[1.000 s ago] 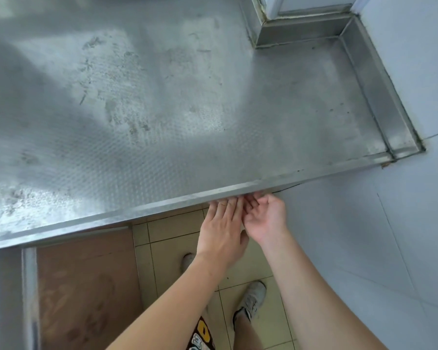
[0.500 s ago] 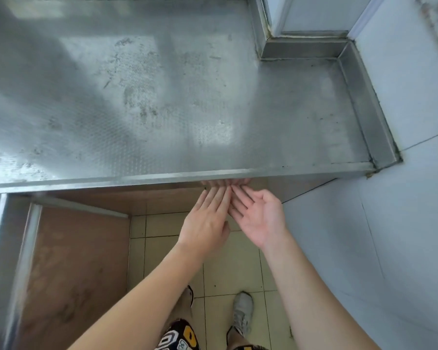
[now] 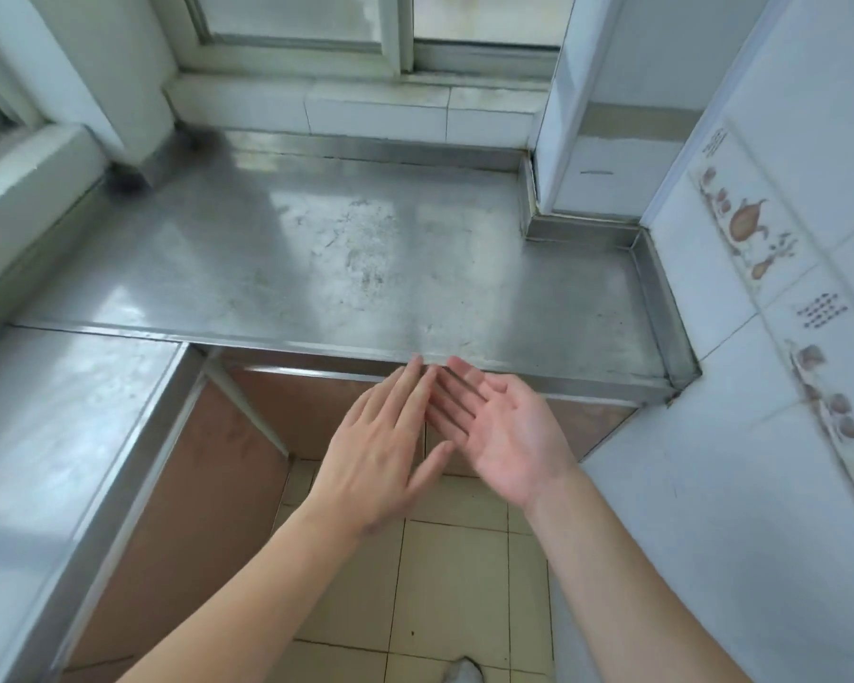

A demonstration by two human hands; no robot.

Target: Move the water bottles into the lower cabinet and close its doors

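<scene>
My left hand [image 3: 380, 446] and my right hand [image 3: 504, 431] hover side by side in front of the steel counter's front edge [image 3: 464, 359]. Both have straight fingers and hold nothing. The left shows its back, the right its palm. Their fingertips nearly meet just below the edge. Brown lower cabinet doors [image 3: 316, 411] stand under the counter, behind the hands. No water bottle is in view.
The steel countertop [image 3: 341, 253] runs to a window sill at the back and a tiled wall [image 3: 760, 337] on the right. A second counter [image 3: 55, 421] with brown doors [image 3: 193, 510] under it lines the left. Tiled floor [image 3: 444, 584] lies below.
The view has lifted and pulled back, so the window and more of the counter show. Both hands have drawn away from under the counter edge and now hang free in front of it.
</scene>
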